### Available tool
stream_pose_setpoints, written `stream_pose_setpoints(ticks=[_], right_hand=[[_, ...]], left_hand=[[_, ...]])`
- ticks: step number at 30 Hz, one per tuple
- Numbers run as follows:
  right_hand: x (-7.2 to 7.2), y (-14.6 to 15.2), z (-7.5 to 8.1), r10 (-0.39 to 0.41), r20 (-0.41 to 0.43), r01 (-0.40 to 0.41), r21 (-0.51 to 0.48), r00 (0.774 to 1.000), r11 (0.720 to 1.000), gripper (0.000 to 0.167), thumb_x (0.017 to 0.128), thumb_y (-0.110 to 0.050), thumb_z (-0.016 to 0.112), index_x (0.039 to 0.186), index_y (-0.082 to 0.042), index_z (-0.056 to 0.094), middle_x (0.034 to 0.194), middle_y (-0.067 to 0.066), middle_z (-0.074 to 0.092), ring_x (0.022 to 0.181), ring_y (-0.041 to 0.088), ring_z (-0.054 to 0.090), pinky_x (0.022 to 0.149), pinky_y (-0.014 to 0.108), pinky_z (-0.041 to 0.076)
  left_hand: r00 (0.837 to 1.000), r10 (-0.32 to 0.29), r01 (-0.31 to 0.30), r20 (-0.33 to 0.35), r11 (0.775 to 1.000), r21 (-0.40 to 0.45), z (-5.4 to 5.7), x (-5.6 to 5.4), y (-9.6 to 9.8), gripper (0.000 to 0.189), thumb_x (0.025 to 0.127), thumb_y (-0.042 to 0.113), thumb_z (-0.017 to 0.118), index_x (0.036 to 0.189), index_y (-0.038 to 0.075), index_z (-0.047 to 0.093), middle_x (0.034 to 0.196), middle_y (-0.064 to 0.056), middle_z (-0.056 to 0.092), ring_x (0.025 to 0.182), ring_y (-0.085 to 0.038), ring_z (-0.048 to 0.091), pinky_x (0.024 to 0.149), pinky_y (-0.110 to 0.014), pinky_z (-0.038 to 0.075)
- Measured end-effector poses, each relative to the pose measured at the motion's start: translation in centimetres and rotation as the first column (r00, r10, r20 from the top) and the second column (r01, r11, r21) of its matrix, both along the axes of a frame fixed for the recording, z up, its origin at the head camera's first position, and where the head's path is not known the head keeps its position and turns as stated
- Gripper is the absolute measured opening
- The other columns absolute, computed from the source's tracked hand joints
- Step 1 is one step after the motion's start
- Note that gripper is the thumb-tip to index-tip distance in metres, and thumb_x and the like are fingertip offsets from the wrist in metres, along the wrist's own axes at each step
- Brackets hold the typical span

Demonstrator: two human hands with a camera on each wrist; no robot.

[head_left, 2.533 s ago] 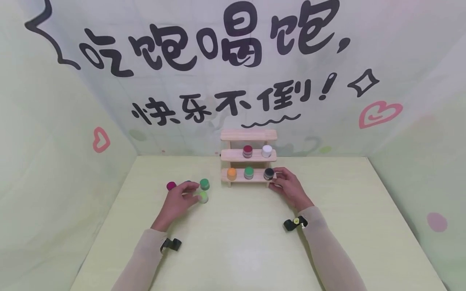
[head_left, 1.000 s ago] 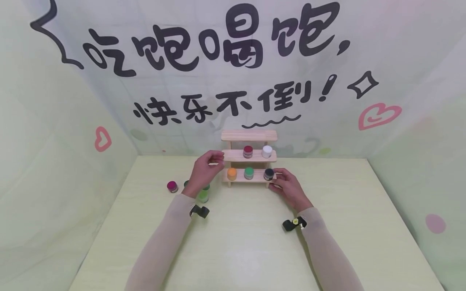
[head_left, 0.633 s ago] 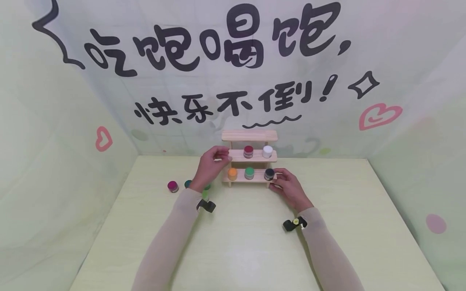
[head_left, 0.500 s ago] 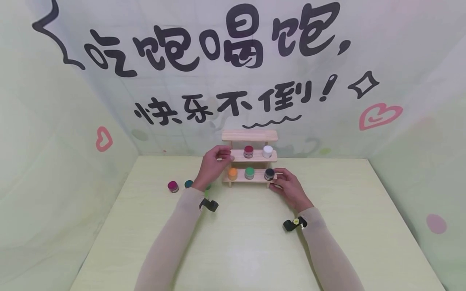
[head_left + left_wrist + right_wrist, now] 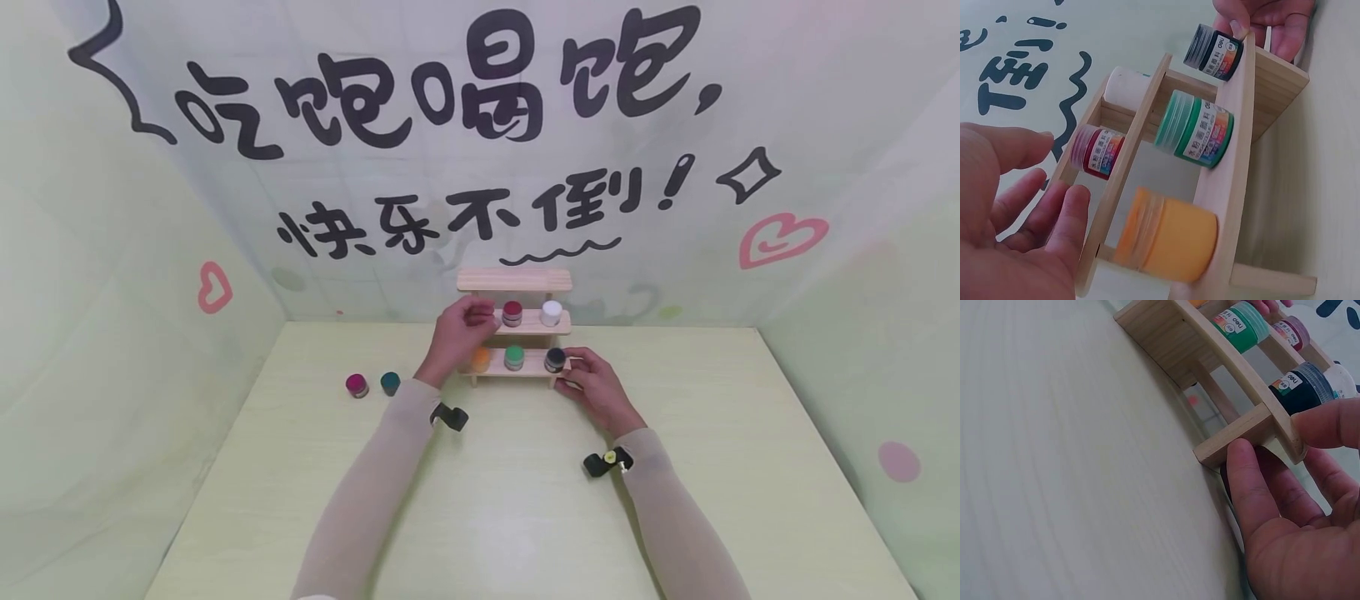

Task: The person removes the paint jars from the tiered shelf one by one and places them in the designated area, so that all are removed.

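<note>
The left hand (image 5: pixel 459 333) was at the left end of the rack's middle shelf, just beside the red jar (image 5: pixel 512 313). Its grip was loosely parted, the fingers gently bent, with nothing between them; whether a fingertip touched the shelf could not be told.

The right hand (image 5: pixel 595 387) had its grip closed about the right end of the rack (image 5: pixel 513 280), thumb against the end of the bottom shelf and a finger against the leg below. The black jar (image 5: pixel 555 359) stood near that thumb.

The rack had 3 tiers and stood at the back of the worktop (image 5: pixel 487 508). On its middle shelf the red jar stood upright, with the white jar (image 5: pixel 551 313) to its right. On the bottom shelf 3 jars stood upright: orange jar (image 5: pixel 1179 237), green jar (image 5: pixel 513 358) and black jar, left to right.

To the left of the rack, the purple jar (image 5: pixel 357 385) and the teal jar (image 5: pixel 390 383) stood apart on the worktop, the teal jar just beside the left sleeve (image 5: pixel 375 492). Behind the rack hung a pale backdrop (image 5: pixel 750 92) with dark writing.
</note>
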State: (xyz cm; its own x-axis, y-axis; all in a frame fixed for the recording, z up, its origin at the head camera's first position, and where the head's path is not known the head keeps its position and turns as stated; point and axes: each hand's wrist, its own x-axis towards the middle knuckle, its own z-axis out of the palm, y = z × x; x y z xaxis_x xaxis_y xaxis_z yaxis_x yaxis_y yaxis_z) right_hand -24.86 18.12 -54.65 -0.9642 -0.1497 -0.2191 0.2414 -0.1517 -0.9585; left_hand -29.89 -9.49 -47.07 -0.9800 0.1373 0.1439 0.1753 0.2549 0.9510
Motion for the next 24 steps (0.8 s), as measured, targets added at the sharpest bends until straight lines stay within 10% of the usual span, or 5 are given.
stream_pose_setpoints(ticks=[24], right_hand=[[-0.2, 0.3, -0.4, 0.003, 0.001, -0.003, -0.019, 1.0, 1.0, 0.034, 0.101, 0.005, 0.055, 0.129, -0.013, 0.06, 0.111, -0.004, 0.073, 0.102, 0.013, 0.071, 0.093, 0.028, 0.064]], left_hand=[[1.0, -0.013, 0.018, 0.019, 0.964, -0.267, 0.7, -1.5, 2.8, 0.045, 0.092, 0.024, 0.084, 0.133, 0.015, 0.071, 0.112, -0.001, 0.073, 0.101, -0.019, 0.068, 0.093, -0.034, 0.061]])
